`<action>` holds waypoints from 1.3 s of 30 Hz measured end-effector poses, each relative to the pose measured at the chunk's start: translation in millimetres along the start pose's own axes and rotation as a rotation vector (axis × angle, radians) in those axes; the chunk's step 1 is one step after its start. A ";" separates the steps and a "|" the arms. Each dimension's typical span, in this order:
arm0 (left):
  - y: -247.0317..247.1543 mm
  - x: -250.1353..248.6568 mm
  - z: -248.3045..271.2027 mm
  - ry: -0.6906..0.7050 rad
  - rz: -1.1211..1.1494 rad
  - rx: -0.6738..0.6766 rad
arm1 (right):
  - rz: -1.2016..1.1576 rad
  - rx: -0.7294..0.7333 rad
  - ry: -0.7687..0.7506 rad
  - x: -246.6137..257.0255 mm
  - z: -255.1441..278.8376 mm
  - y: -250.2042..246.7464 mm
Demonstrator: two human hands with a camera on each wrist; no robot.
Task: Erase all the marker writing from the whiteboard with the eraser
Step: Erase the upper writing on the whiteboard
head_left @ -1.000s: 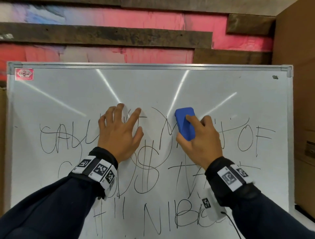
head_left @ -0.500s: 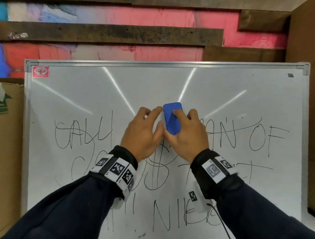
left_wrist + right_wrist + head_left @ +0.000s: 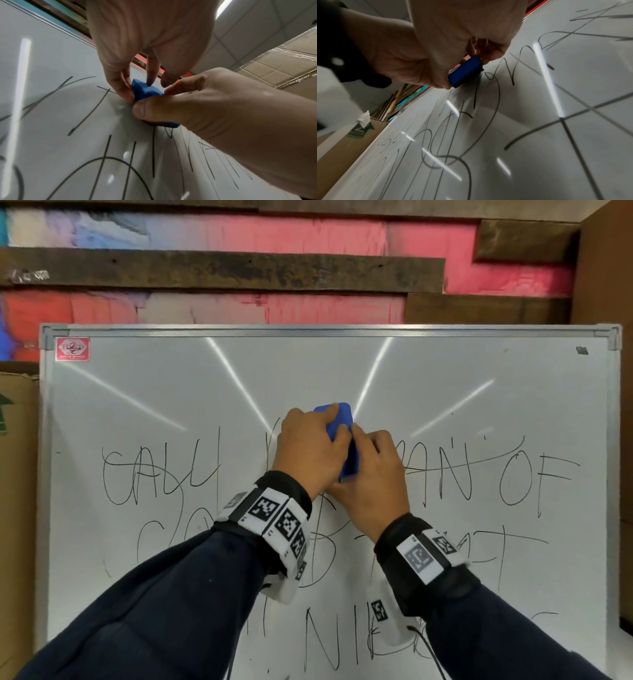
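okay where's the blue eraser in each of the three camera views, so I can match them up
Head: the blue eraser sits at the whiteboard's centre, between the left hand and right hand, both holding it.
Left wrist: centre of picture, under the left hand's fingertips.
Right wrist: centre, slightly above the middle, pinched at the right hand's fingertips.
Shared landmark: the black marker writing directly below the eraser.

Both my arms reach forward in dark sleeves, each wrist wrapped in a tagged band. My left hand curls over the top of the blue eraser, fingertips pressing its upper end and thumb at its side. My right hand grips the lower end, thumb along one edge, fingers curled round the other. The two hands touch.
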State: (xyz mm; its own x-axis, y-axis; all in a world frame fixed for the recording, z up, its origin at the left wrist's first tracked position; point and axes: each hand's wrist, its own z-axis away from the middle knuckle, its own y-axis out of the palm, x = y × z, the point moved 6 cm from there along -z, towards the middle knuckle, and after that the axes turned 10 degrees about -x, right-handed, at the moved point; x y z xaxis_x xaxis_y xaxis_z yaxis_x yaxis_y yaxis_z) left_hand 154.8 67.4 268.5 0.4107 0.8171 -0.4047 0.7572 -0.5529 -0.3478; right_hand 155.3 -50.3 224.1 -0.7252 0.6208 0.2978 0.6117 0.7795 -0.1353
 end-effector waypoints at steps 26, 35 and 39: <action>-15.4 22.4 37.8 0.104 -0.154 -0.046 | -0.119 0.091 0.027 -42.8 80.3 -48.4; -27.9 42.5 31.0 0.084 -0.132 -0.075 | -0.105 0.239 0.027 -39.1 114.2 -57.7; -41.7 57.0 21.4 -0.015 -0.117 -0.188 | -0.124 0.248 0.032 -35.0 113.8 -55.6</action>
State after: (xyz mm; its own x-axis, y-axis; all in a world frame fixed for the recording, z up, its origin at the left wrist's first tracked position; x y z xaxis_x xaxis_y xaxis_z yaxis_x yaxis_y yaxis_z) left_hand 135.8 133.6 241.8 0.3076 0.8706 -0.3840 0.8814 -0.4128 -0.2297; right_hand 110.7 -105.7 113.6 -0.7767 0.5196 0.3560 0.4201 0.8484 -0.3220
